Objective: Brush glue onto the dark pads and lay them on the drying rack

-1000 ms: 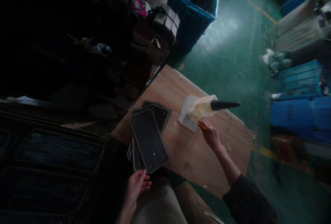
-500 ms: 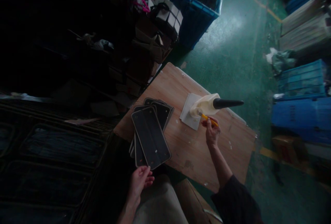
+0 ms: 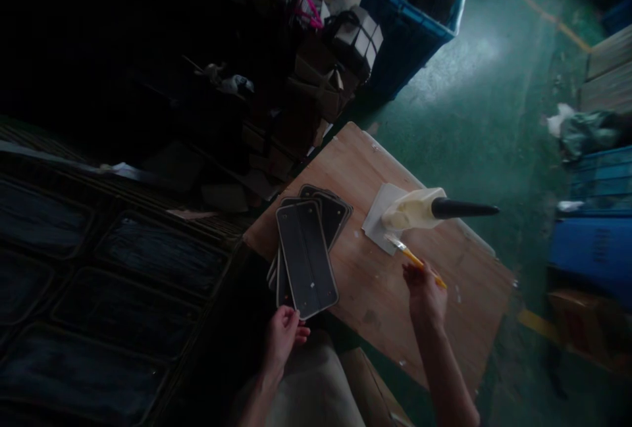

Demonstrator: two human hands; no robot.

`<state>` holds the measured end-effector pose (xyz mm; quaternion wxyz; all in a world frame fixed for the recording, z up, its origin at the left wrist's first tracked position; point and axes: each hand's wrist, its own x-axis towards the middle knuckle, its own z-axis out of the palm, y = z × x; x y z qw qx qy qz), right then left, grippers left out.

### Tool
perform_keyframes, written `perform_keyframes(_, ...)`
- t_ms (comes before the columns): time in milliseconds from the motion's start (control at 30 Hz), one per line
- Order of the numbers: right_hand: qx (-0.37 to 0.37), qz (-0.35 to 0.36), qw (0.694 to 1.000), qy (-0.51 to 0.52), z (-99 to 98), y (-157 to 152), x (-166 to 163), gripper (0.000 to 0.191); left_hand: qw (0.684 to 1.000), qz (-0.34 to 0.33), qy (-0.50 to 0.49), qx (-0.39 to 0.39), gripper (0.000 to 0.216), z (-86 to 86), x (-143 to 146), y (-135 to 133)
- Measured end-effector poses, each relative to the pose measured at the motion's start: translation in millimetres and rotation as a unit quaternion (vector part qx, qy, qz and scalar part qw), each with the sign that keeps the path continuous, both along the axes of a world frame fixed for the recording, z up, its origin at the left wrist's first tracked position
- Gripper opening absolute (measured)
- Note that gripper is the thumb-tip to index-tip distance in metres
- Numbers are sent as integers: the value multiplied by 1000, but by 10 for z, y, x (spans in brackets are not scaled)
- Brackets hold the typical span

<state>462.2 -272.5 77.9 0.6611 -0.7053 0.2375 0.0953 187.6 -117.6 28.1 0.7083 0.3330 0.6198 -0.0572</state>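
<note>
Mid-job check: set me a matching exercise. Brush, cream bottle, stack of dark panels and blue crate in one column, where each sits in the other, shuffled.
1. brush
2. cream bottle
3. stack of dark panels
4. blue crate

A. on the green floor, beyond the table
B. lying on its side on a white sheet
C. held in the right hand
D. at the table's left edge, near end touched by the left hand

Pairs: 1-C, 2-B, 3-D, 4-A.

Head-worn camera, steep downward view, close above wooden table (image 3: 365,276)
</note>
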Motion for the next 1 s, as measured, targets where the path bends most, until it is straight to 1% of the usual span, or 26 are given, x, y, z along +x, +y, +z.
perform_keyframes(67,-8,113,993,-25,123,277,-161,40,1000,7,-4,11,48,-6,-15,3)
perform_keyframes(100,-25,180,982,-50,163,440,-219,38,1000,10,-5,16,47,-11,-23,7)
perform_keyframes(133,-47,250,964,-81,187,608,-257,35,1000,12,-6,21,47,-18,-33,13)
perform_keyframes(167,-71,322,937,-117,196,775,-273,32,1000,12,-7,26,46,-27,-44,20)
perform_keyframes(200,-101,394,900,-157,192,934,-270,28,999,9,-8,32,44,-38,-56,29)
perform_keyframes(233,-131,460,855,-198,178,1080,-250,25,999,4,-9,36,42,-52,-68,37)
perform_keyframes(300,-187,565,755,-274,137,1320,-176,23,999,-7,-7,45,37,-81,-92,50)
perform_keyframes(333,-210,603,707,-303,116,1414,-132,23,999,-11,-7,47,35,-95,-103,53)
perform_keyframes(367,-227,632,666,-327,99,1491,-89,24,999,-13,-7,49,34,-107,-111,55)
perform_keyframes(400,-241,651,632,-345,86,1553,-50,24,999,-14,-6,50,32,-118,-117,54)
perform_keyframes(467,-262,675,583,-367,69,1642,8,25,999,-13,-3,50,30,-131,-123,51)
perform_keyframes(600,-286,701,530,-381,34,1717,31,26,999,-3,-9,51,29,-129,-121,50)
perform_keyframes(700,-301,724,498,-372,6,1651,-49,25,998,6,-18,52,30,-117,-119,58)
perform_keyframes(767,-307,737,484,-358,14,1514,-160,23,998,18,-19,50,32,-105,-120,66)
perform_keyframes(833,-304,760,469,-332,64,1303,-318,23,998,31,-29,46,34,-90,-124,76)
perform_keyframes(933,-288,799,453,-272,216,933,-597,24,997,41,-44,43,36,-63,-131,94)
perform_keyframes(1000,-272,820,452,-222,334,736,-754,24,997,42,-41,43,37,-49,-132,105)
